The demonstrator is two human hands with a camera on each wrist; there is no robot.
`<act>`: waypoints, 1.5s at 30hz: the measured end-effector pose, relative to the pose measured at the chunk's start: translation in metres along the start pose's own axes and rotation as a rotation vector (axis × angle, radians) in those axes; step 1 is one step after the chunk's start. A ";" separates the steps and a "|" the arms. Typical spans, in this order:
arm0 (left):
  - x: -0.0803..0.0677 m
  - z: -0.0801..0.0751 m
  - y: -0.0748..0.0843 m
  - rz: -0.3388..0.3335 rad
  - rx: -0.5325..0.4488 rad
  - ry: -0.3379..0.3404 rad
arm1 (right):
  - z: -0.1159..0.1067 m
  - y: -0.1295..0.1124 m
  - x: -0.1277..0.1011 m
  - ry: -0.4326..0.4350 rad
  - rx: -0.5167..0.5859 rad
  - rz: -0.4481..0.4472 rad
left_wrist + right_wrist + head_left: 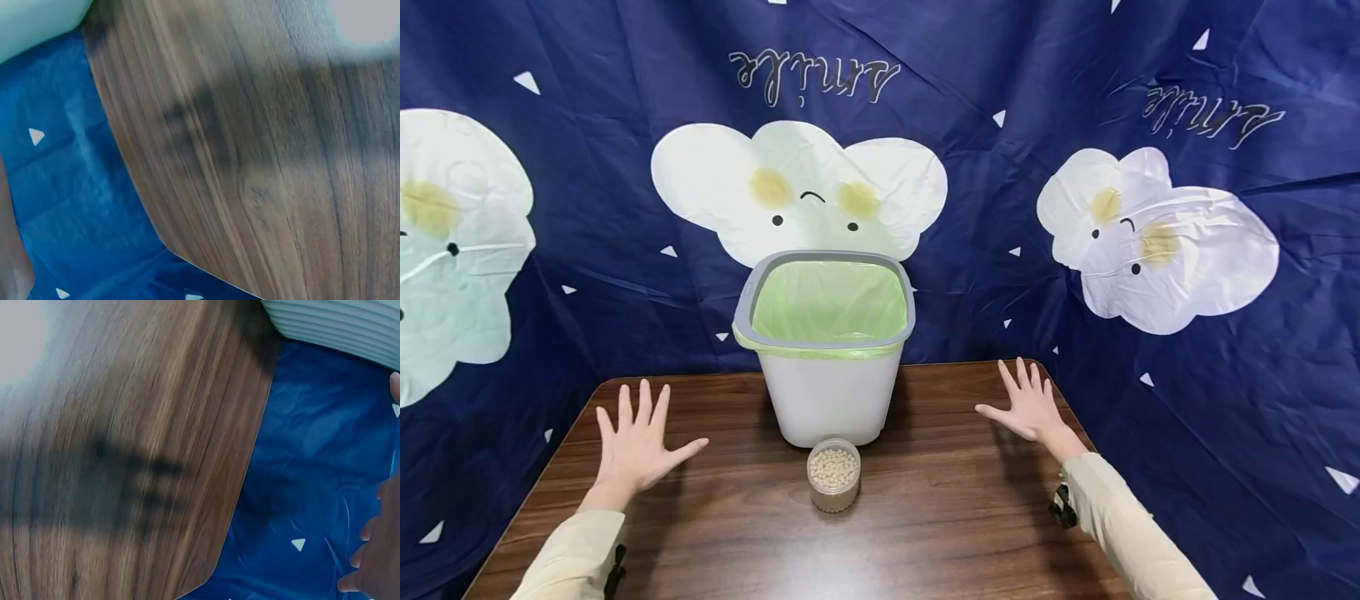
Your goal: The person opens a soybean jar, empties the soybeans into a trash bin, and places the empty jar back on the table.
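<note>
My left hand [634,450] is spread wide above the left side of the table, holding nothing. On the other side my right hand [1028,405] is spread the same way over the table's right part, its fingers straight. Between them, nearer the middle, a clear round jar [834,497] full of small pale beads or beans stands upright. Just behind it is a white bin [831,396] with a grey rim and a light green bag [831,304] lining it. In the right wrist view the fingers [369,550] show at the right edge.
The brown wooden table [737,533] has cut corners, seen in the left wrist view. Dark blue cloth [985,275] with white clouds and triangles hangs behind the table and along both sides. The bin stands near the table's back edge.
</note>
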State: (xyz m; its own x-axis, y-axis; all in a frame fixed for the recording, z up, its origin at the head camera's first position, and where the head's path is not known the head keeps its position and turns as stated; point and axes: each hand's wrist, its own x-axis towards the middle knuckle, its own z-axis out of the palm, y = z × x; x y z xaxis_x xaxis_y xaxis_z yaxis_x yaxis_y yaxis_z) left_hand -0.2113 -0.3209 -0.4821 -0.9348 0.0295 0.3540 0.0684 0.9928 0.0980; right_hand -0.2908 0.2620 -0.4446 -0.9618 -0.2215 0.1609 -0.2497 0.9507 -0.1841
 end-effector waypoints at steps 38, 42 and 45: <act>-0.028 0.028 0.112 0.239 -0.365 -0.028 | 0.057 -0.087 -0.023 -0.024 0.467 -0.360; -0.032 0.039 0.125 0.247 -0.423 -0.001 | 0.069 -0.096 -0.026 0.019 0.548 -0.380; -0.034 0.047 0.134 0.251 -0.479 0.006 | 0.079 -0.104 -0.029 0.031 0.590 -0.374</act>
State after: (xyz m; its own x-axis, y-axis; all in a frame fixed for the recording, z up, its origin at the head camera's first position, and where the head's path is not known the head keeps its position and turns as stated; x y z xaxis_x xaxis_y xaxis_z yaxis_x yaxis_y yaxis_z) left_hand -0.1871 -0.1835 -0.5243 -0.8674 0.2573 0.4260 0.4422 0.7911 0.4226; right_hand -0.2460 0.1526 -0.5064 -0.7979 -0.4961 0.3423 -0.5911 0.5328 -0.6056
